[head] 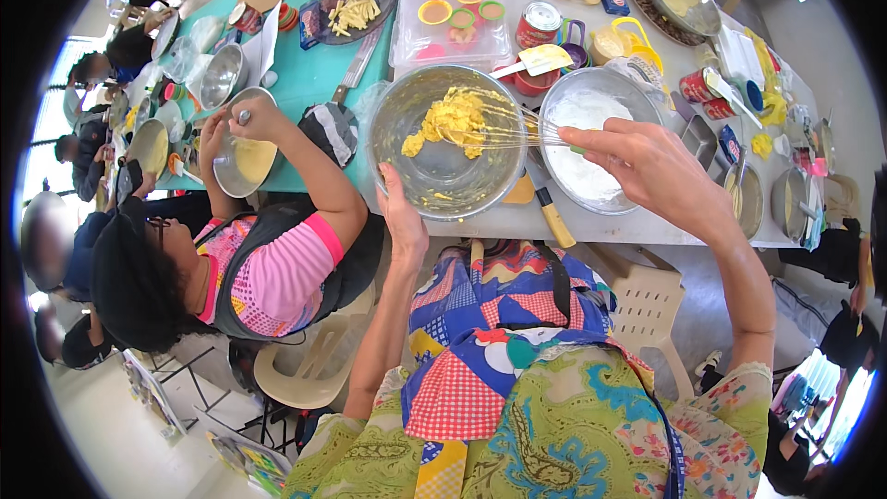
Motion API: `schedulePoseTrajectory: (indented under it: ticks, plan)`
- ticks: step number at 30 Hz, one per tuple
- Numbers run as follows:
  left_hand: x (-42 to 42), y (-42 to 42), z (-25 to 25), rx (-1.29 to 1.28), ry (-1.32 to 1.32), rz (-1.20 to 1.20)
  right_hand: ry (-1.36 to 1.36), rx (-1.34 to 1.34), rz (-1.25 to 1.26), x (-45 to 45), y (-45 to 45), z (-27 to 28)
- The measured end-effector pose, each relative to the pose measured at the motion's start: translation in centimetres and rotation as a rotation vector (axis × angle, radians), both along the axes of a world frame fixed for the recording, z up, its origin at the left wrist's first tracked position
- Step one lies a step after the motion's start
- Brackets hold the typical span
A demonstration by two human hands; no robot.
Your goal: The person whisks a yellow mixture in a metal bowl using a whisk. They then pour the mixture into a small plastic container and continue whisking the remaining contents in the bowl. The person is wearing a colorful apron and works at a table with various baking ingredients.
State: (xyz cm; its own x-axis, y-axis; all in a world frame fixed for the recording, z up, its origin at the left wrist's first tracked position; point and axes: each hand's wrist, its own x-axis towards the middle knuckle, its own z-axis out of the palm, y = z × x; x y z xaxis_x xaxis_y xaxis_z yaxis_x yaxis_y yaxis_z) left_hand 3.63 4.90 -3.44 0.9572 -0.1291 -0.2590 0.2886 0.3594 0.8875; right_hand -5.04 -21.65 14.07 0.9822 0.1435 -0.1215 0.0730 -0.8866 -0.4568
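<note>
My left hand (pixel 403 218) grips the near left rim of a stainless steel mixing bowl (pixel 450 187), which looks slightly tilted. Inside, a lump of thick yellow batter (pixel 454 118) clings to a wire whisk (pixel 509 128). The whisk's handle end is in my right hand (pixel 641 163), which is above a second metal bowl. That second bowl holds white powder, perhaps flour (pixel 582 111), and stands close to the first bowl's right side. A spatula (pixel 537 61) smeared with yellow lies across red measuring cups (pixel 533 83) behind the bowls.
A knife with a wooden handle (pixel 554 218) lies at the table's front edge. Filled moulds sit on a plastic lid (pixel 450 41); a tin can (pixel 539 24) stands beside it. To my left a co-worker (pixel 277 256) works over another bowl (pixel 242 166). A large knife (pixel 357 66) lies between us.
</note>
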Motion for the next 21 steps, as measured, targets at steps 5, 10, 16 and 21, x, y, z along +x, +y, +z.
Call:
schedulePoseTrajectory:
  ticks: [5, 10, 16, 21]
  plan:
    - [0.0, -0.2, -0.7, 0.015, -0.012, 0.011, -0.007, -0.014, -0.019, -0.5, -0.4, -2.2]
    - [-0.6, -0.7, -1.2, 0.03, 0.024, 0.022, 0.122, 0.022, 0.068, -0.8, 2.8, -3.5]
    - [-1.0, -0.1, -1.3, 0.06, 0.004, 0.004, 0.194, -0.038, 0.081, -1.3, 0.9, -2.8]
    - [-1.7, -0.8, -0.4, -0.043, 0.07, -0.013, 0.054, 0.007, 0.003, 0.3, 2.4, -5.4]
